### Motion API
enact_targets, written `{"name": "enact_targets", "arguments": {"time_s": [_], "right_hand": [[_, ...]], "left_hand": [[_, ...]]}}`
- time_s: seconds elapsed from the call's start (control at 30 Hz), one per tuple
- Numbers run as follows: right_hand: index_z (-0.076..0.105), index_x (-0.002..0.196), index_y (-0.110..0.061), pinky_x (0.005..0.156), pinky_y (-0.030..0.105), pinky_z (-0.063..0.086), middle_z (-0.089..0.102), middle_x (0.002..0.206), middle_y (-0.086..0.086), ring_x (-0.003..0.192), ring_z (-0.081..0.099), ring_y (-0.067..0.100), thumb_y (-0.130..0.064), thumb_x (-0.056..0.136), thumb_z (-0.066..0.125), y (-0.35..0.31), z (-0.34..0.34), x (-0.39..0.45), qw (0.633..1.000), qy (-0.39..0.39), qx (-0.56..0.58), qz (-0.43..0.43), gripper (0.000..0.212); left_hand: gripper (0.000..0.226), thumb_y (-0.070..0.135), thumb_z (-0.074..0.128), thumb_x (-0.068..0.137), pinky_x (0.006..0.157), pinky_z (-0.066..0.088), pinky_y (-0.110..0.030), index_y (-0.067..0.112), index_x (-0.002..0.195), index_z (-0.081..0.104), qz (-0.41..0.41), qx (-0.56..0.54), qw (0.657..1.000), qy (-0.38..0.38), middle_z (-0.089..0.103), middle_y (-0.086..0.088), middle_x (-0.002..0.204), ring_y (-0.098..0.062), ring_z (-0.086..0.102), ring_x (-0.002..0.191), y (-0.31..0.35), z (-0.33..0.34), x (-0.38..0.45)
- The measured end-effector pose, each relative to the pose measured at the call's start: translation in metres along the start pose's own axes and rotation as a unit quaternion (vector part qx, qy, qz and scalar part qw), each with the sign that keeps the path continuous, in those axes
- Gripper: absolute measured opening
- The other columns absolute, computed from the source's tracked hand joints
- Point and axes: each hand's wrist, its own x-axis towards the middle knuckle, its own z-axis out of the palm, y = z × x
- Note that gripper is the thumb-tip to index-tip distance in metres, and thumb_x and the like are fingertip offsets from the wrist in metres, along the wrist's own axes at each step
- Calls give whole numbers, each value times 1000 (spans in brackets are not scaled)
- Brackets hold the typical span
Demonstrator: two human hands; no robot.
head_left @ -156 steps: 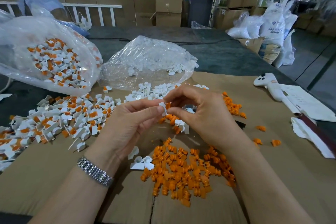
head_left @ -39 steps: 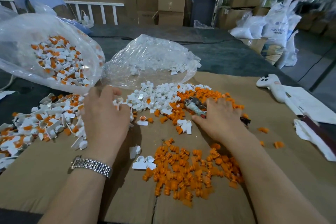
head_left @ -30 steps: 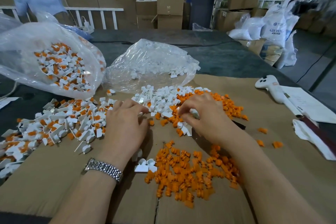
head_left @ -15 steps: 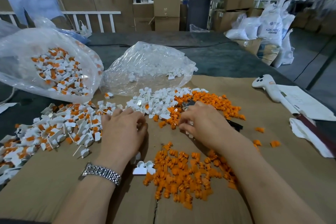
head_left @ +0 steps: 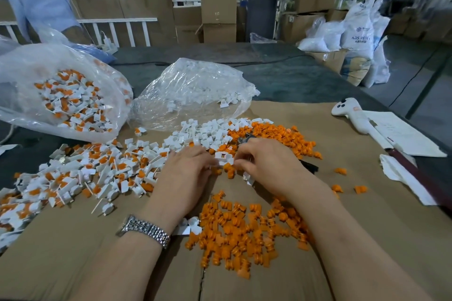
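Both hands have left the piles and met at centre. My left hand and right hand now pinch one white cap between curled fingertips, above the cardboard, beyond the orange plugs. Judgement: pick complete; insertion follows. I cannot tell whether my right hand also holds a plug.
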Motion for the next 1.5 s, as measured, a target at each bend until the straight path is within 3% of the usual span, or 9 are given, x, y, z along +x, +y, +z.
{"name": "enact_targets", "arguments": {"time_s": [0.1, 0.23, 0.43, 0.53, 0.8, 1.0, 1.23, 1.37, 1.5], "right_hand": [[73, 100, -29, 73, 24, 41, 63, 99, -9, 88, 56, 9, -39, 98, 61, 1, -1, 0, 1000, 5, 21, 6, 16], [73, 101, -27, 81, 30, 53, 69, 98, -10, 89, 61, 7, -37, 96, 64, 1, -3, 1, 997, 13, 67, 18, 14], [73, 95, -26, 69, 17, 51, 68, 81, -14, 74, 62, 0, -30, 93, 71, -5, -11, -1, 965, 41, 259, 27, 5], [73, 95, -21, 70, 19, 54, 69, 81, -10, 75, 65, 4, -26, 94, 70, -9, -15, -2, 947, 32, 318, 30, 6], [73, 94, -23, 77, 20, 56, 69, 82, -13, 78, 66, 0, -26, 94, 69, -12, -16, -3, 958, -11, 287, 25, 5], [71, 93, -20, 78, 26, 59, 72, 84, -8, 77, 69, 0, -21, 94, 69, -17, -15, -4, 955, -25, 294, 15, 3], [72, 91, -19, 74, 21, 57, 74, 81, -5, 77, 71, 3, -22, 94, 71, -23, -16, -5, 934, -5, 356, 29, 4], [68, 93, -13, 80, 39, 61, 75, 81, 1, 76, 74, 12, -19, 95, 69, -29, -11, -5, 927, -20, 371, 43, 6], [68, 94, -15, 80, 34, 61, 75, 85, 0, 81, 73, 10, -20, 96, 68, -26, -14, -5, 919, 16, 391, 47, 5]], "left_hand": [[13, 18, 73, 93, 79, 39, -15, 23, 104, 78, 16, -28, 999, 4, 68, 10, 102, -8, 59, 95, 6, -1, -2], [15, 22, 76, 91, 81, 45, -10, 27, 105, 79, -51, -124, 991, 32, 72, 17, 100, 2, 62, 87, 8, -7, -4], [25, 19, 79, 89, 60, 55, -17, 40, 100, 73, -205, -400, 893, 29, 75, 8, 86, -6, 69, 72, 11, -22, -6], [20, 19, 80, 88, 61, 54, -14, 40, 88, 76, -205, -395, 895, 30, 77, 11, 81, -5, 72, 70, 16, -23, -8], [29, -7, 77, 80, 79, 49, -7, 21, 82, 73, -43, -196, 973, 111, 70, 18, 95, 1, 66, 95, 20, -20, -8], [23, -6, 79, 74, 73, 54, -23, 15, 80, 70, 20, -119, 981, 149, 68, 6, 96, -7, 65, 84, 20, -19, -7], [23, -7, 79, 76, 70, 48, -26, 12, 81, 67, -4, -130, 973, 191, 61, 2, 96, -10, 58, 81, 23, -19, -8], [18, -3, 75, 82, 70, 50, -15, 13, 84, 69, -33, -182, 963, 194, 64, 4, 94, -5, 62, 85, 28, -22, -9], [19, 13, 73, 93, 76, 58, -17, 28, 104, 74, -194, -432, 876, 88, 77, 12, 96, -5, 74, 91, 29, -31, -10]]}}
